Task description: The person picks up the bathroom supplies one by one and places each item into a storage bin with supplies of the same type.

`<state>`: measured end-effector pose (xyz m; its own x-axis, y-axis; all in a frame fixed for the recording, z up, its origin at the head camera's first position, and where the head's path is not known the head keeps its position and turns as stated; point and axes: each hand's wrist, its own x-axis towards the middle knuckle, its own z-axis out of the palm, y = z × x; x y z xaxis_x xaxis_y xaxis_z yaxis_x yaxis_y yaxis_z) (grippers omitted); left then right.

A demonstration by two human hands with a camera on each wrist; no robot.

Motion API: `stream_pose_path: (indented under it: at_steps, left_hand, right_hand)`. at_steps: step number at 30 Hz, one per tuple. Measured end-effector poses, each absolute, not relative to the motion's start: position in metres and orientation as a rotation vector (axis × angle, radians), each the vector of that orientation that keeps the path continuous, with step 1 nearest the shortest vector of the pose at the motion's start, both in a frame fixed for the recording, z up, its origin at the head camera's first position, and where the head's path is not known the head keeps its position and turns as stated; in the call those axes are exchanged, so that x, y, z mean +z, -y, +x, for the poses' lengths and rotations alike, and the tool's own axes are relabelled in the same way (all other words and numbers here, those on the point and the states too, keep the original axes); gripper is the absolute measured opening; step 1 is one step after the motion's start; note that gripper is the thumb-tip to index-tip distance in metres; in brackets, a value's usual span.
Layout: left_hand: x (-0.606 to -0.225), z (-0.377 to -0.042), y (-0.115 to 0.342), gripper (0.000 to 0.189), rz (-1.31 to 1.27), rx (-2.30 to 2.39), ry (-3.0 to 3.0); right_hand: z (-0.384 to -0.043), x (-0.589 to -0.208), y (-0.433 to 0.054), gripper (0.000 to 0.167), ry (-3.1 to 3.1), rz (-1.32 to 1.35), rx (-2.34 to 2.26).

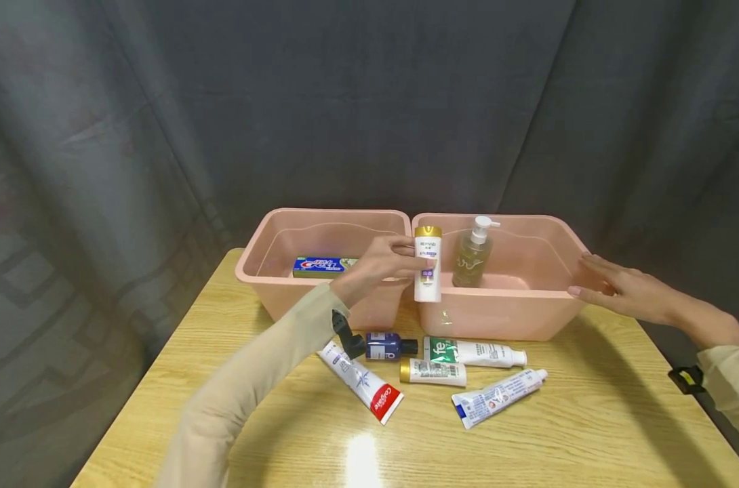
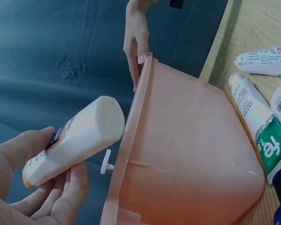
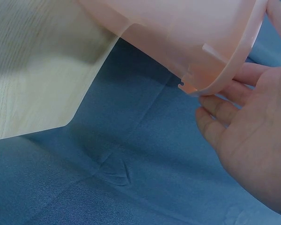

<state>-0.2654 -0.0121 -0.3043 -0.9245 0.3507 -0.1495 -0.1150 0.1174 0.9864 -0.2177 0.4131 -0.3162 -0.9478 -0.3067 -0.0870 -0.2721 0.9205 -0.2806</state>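
Note:
My left hand (image 1: 378,266) pinches a white shampoo bottle (image 1: 427,285) with a gold cap between thumb and fingers. It holds the bottle at the front rim of the right pink bin (image 1: 497,315), cap up in the head view. Seen from the left wrist, the bottle's white base (image 2: 110,119) points toward the bin's rim. Inside that bin stands a pump bottle (image 1: 469,261) of yellowish liquid with a white pump. My right hand (image 1: 634,291) touches the bin's right corner, its extended fingers (image 3: 218,110) against the rim in the right wrist view.
A left pink bin (image 1: 272,278) holds a Crest toothpaste box (image 1: 321,266). In front of the bins lie a Colgate tube (image 1: 360,379), a dark blue bottle (image 1: 384,346), a green-and-white tube (image 1: 476,352), a gold-capped white tube (image 1: 433,373) and another toothpaste tube (image 1: 497,398).

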Motion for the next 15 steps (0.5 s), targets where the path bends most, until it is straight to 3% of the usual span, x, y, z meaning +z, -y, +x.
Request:
stream_pose_path:
  at_steps: [15]
  left_hand:
    - [-0.308, -0.276, -0.019, 0.046, 0.153, 2.089, -1.821]
  right_hand:
    - [-0.22, -0.318, -0.415, 0.086, -2.959, -0.443, -0.393]
